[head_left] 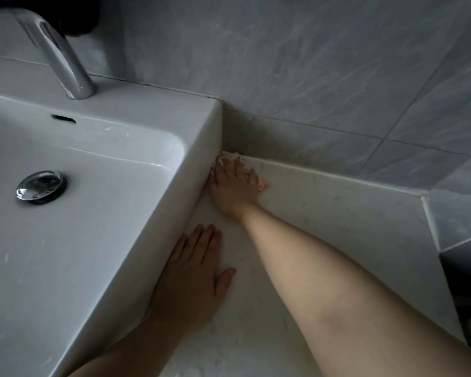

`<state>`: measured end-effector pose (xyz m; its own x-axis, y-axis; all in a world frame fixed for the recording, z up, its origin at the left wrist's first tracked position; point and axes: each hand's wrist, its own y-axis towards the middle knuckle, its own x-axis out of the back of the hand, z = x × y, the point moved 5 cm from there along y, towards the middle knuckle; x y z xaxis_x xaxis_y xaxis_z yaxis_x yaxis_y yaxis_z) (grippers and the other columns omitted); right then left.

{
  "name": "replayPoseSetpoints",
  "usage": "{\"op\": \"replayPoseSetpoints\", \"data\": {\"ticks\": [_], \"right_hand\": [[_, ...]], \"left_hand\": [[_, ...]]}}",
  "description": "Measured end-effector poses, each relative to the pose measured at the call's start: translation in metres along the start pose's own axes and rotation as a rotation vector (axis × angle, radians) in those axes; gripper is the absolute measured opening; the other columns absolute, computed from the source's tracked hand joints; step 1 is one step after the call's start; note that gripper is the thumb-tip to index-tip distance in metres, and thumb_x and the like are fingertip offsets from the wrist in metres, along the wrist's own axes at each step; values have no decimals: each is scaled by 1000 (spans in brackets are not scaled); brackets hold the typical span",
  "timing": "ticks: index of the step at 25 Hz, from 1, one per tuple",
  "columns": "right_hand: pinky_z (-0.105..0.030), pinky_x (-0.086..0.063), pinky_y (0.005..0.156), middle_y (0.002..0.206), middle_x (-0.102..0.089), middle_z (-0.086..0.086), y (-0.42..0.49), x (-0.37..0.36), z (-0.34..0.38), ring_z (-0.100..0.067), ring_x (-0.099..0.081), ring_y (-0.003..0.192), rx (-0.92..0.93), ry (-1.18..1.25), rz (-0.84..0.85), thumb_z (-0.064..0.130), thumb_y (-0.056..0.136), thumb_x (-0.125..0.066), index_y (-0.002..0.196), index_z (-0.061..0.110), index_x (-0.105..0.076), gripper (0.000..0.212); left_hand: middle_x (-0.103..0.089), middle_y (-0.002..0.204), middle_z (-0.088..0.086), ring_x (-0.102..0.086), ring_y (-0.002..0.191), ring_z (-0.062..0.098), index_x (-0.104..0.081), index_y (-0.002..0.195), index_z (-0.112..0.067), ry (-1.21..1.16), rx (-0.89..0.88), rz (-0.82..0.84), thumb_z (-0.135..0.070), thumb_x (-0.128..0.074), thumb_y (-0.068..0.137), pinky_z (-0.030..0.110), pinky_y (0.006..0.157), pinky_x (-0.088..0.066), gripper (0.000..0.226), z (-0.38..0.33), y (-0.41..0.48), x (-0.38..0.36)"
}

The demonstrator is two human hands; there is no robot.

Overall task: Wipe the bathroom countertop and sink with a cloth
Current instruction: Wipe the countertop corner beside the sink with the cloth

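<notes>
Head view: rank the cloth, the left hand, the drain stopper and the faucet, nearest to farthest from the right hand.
1. cloth, under the right hand, in the corner by the wall.
2. left hand, flat on the countertop beside the sink.
3. drain stopper in the sink and faucet at its back: both leftward, too close to call.

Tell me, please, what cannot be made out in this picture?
- Cloth: head view, mostly hidden under the right hand; only edges show.
- Faucet: head view, top cut off by the upper edge and covered by a dark object, itself unidentifiable.
- Countertop: head view, near part cut off by the bottom edge.
</notes>
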<state>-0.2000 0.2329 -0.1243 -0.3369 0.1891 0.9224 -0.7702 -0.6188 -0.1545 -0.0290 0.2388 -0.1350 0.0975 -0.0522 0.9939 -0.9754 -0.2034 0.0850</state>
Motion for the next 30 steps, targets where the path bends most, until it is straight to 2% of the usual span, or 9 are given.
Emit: {"op": "replayPoseSetpoints", "data": {"ticks": [4,10,13,14,16,18,21,24,30], "right_hand": [[-53,8,112,159,2,12,-18,12,-52,-17,8,146,-37,-110,-9,50,97,-14,146,44,-11,49],[-66,2,109,158,1,16,-106,57,-208,-15,4,146,-589,-90,-168,50,95,-21,143,50,-12,49],[-61,3,111,159,2,7,-127,60,-221,-20,6,146,-823,-46,-162,46,96,-21,148,40,-10,54],[-56,4,114,159,2,5,-118,57,-205,-20,7,146,-781,-61,-171,45,96,-23,149,36,-11,55],[-46,6,115,159,-1,6,-80,38,-146,-19,6,146,-480,-83,-172,41,97,-27,149,32,-15,53],[-44,7,115,159,-2,6,-45,13,-71,-19,5,146,-150,-49,-89,40,99,-24,149,32,-15,51],[-46,6,114,159,-3,9,-24,-2,-14,-18,4,146,59,-76,13,47,100,-15,149,35,-13,50],[-47,4,115,159,-1,11,-18,8,-37,-17,4,146,46,-100,11,48,99,-15,147,40,-12,49],[-45,-2,115,158,-2,15,-93,60,-197,-15,-2,146,-348,-89,-186,44,98,-22,146,43,-16,48]], "left_hand": [[-52,135,13,-50,124,28,-51,130,-4,16,8,29,-51,-18,94,41,102,-27,69,-2,-1,1],[-51,136,14,-47,126,29,-50,131,-3,29,-7,19,-49,-25,91,41,104,-26,66,-2,0,1],[-52,135,15,-49,125,30,-52,129,-2,29,-8,19,-49,-21,92,41,104,-26,67,-2,0,0],[-52,134,15,-49,124,31,-52,129,-1,28,-8,19,-49,-20,93,41,104,-26,68,-2,0,0],[-53,134,15,-50,124,31,-52,128,-1,32,4,30,-51,-12,94,41,104,-26,73,-1,0,1],[-53,133,16,-50,123,32,-53,128,-1,31,9,31,-52,-10,94,41,104,-26,75,-1,0,1],[-53,133,17,-51,122,32,-52,129,0,40,-2,18,-52,-9,94,41,103,-26,76,0,0,2],[-53,133,17,-51,122,32,-52,129,0,51,0,17,-53,-9,94,40,103,-26,76,0,-1,0],[-53,133,17,-49,123,32,-51,129,0,42,-4,27,-53,-10,94,41,104,-26,76,0,1,2]]}}
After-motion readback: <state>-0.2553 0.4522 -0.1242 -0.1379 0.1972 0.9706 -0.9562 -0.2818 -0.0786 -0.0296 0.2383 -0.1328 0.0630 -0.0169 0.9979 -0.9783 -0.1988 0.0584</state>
